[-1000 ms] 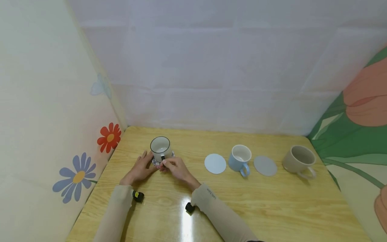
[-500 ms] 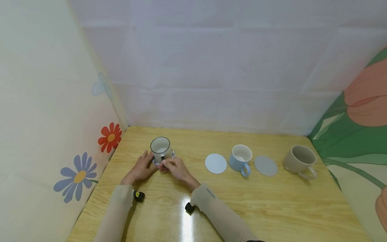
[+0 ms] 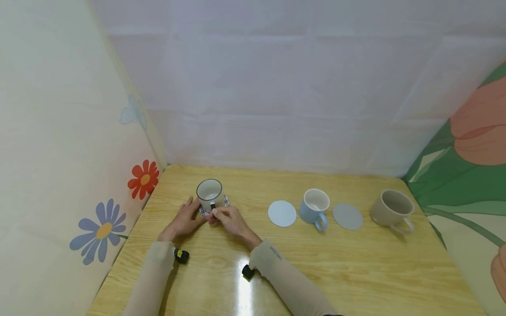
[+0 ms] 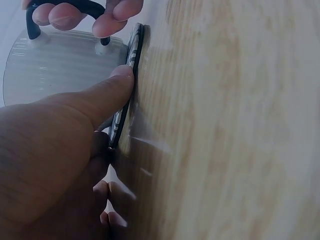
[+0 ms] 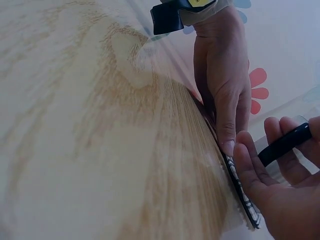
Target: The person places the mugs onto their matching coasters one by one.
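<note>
A white mug (image 3: pixel 209 190) with a dark rim and black handle (image 5: pixel 284 145) stands upright over a black-and-white checked coaster (image 3: pixel 226 201) at the table's left. My right hand (image 3: pixel 232 220) holds that handle, fingers curled through its loop in the right wrist view. My left hand (image 3: pixel 184 221) lies spread at the coaster's left side. In the left wrist view its thumb (image 4: pixel 107 95) presses on the coaster's edge (image 4: pixel 135 47), with the other fingers around the far side, partly hidden. Much of the coaster is hidden under the mug.
Farther right on the wooden table (image 3: pixel 316 272) lie a pale blue round coaster (image 3: pixel 282 213) and a grey one (image 3: pixel 347 216). A light blue mug (image 3: pixel 312 210) stands between them. A beige mug (image 3: pixel 385 210) is near the right edge. Cloth-covered walls (image 3: pixel 253 87) enclose the table.
</note>
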`<state>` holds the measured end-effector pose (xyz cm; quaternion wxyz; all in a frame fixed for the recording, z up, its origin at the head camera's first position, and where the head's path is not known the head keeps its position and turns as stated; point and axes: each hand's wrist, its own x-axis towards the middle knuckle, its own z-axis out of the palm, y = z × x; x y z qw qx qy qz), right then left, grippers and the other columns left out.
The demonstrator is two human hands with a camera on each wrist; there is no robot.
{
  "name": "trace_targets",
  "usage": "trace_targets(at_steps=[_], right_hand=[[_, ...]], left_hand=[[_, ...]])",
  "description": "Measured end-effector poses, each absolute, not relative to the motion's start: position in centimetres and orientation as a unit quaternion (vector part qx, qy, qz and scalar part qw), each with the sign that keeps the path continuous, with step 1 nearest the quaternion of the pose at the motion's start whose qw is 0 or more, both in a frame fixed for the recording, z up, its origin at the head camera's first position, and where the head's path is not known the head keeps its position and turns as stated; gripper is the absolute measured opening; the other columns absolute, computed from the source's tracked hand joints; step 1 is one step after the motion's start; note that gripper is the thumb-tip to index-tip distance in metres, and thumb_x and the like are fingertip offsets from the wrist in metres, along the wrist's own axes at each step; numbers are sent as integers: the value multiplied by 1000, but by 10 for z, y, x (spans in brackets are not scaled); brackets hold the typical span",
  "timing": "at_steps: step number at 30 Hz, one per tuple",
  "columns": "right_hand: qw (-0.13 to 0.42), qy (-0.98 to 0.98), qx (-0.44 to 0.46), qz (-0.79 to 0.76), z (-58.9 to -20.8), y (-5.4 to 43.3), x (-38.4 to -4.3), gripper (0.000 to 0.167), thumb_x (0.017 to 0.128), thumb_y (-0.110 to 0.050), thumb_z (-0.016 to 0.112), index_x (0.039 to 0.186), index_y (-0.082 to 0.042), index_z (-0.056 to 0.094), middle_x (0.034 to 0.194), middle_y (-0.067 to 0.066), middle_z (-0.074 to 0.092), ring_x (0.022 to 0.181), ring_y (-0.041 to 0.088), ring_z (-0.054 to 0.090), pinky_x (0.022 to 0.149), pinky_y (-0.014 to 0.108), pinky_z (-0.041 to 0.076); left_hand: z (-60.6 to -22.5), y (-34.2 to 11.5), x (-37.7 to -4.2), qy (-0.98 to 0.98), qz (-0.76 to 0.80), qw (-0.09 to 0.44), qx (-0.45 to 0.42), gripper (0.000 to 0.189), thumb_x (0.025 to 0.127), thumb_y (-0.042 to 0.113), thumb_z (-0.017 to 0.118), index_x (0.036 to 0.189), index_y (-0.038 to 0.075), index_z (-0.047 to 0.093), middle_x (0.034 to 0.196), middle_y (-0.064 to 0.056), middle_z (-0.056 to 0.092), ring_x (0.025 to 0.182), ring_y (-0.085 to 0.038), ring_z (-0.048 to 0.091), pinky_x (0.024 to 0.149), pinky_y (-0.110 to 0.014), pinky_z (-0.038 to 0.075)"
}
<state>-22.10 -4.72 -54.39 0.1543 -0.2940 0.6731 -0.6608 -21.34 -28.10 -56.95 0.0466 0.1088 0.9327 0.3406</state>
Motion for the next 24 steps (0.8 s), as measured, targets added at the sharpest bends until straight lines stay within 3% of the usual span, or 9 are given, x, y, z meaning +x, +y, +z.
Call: trace_targets(at_steps=[11, 17, 24], right_hand=[[182, 691, -238, -658, -546, -49, -218, 36, 114, -15, 51, 106, 12, 74, 108, 30, 77, 102, 44, 76, 87, 42, 67], [191, 694, -227, -656, -542, -48, -215, 36, 114, -17, 52, 107, 11, 74, 112, 28, 77, 104, 46, 76, 90, 45, 67], [181, 717, -221, -636, -536, -45, -215, 34, 112, -20, 56, 112, 6, 78, 113, 20, 80, 105, 40, 77, 90, 41, 67]], left_hand=[[-564, -277, -210, 932, 344, 40, 105, 82, 102, 52, 68, 168, 17, 35, 172, -26, 30, 160, -59, 8, 129, -75, 3], [-560, -277, -207, 927, 356, 22, 118, 79, 101, 48, 72, 165, 15, 40, 169, -31, 32, 156, -65, 11, 124, -80, 6], [-555, -275, -207, 928, 358, 23, 103, 80, 100, 37, 77, 165, 12, 39, 171, -28, 31, 158, -62, 11, 126, -78, 6]])
